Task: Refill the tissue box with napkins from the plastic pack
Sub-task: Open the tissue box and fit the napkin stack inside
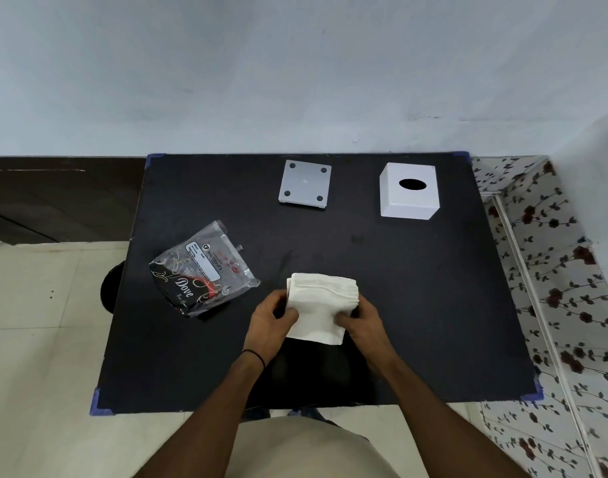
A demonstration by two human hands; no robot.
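Observation:
A stack of white napkins [321,301] is held just above the black table [416,305], near its front middle. My left hand [273,320] grips the stack's left side and my right hand [364,322] grips its right side, thumbs on top. The clear plastic pack [200,269] with black printing lies flat to the left, apart from my hands and looking empty. The white tissue box [409,191] with a dark oval slot on top stands at the back right. Its square white base plate [305,183], with four dark feet, lies apart at the back middle.
A pale wall rises right behind the table. On the right stands a flower-patterned surface [554,288]. Tiled floor [44,322] lies to the left, with a dark round object [111,288] partly under the table's left edge.

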